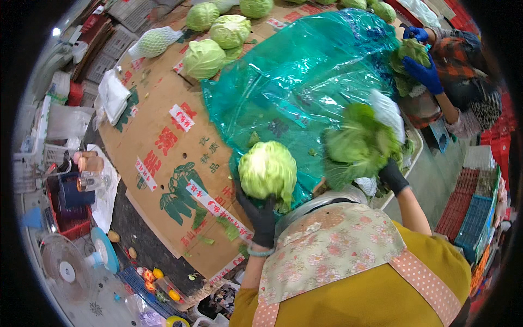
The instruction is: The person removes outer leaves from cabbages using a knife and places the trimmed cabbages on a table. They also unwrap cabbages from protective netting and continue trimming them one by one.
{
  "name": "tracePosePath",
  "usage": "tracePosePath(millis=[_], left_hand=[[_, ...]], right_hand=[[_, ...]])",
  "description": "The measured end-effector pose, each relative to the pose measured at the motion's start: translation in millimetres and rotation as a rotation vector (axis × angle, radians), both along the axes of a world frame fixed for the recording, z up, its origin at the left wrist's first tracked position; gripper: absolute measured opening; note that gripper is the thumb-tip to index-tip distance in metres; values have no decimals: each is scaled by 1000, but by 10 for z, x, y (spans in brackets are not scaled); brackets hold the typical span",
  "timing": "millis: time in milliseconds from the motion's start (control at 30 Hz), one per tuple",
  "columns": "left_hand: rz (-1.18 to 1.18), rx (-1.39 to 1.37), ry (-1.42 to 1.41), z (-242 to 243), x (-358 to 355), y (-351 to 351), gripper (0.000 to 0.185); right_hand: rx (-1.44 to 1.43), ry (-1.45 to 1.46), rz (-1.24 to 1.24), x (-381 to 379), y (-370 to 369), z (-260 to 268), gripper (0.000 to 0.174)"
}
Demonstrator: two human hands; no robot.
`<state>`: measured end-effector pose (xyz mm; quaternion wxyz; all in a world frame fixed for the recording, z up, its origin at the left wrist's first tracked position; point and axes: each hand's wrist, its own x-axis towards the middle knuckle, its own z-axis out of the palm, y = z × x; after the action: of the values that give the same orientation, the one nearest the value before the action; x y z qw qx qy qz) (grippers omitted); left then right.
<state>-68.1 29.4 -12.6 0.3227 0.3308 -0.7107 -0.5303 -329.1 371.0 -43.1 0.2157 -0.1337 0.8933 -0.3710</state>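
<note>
My left hand [259,216], in a black glove, cups a trimmed pale-green cabbage head [267,169] from below, near the table's front edge. My right hand [393,176], also black-gloved, grips a bunch of loose outer cabbage leaves [359,143], blurred by motion. Beside those leaves is a white foam net sleeve [387,112]; whether my fingers hold it too, I cannot tell. Beneath both hands spreads a green plastic sheet [261,106], wrinkled over printed cardboard [163,122]. Part of a light-rimmed tub [416,151] with leaf scraps shows beyond my right hand.
Several cabbages [204,59] and a net-sleeved one [153,43] sit at the far side. A co-worker's blue-gloved hands [423,71] hold another leafy cabbage [410,59]. White plastic bags [112,96] lie left; a fan [65,269] stands lower left. Stacked crates [470,212] are right.
</note>
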Motion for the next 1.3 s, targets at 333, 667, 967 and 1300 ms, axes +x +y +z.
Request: tracePosePath(millis=[333,667,967,1300], left_hand=[[-383,93,139,443,-1149,-968,70],[-369,918,614,454,-1389,-961,50],[-288,474,282,82,-1322,-774,57],[-246,929,23,306,-906,-124,64]], right_hand=[[-383,322,-793,365,-19,119,21],[-664,1,847,675,-3154,2004,70],[-433,212,616,-657,-3459,995,40],[-456,104,529,-152,-3342,1184,25]])
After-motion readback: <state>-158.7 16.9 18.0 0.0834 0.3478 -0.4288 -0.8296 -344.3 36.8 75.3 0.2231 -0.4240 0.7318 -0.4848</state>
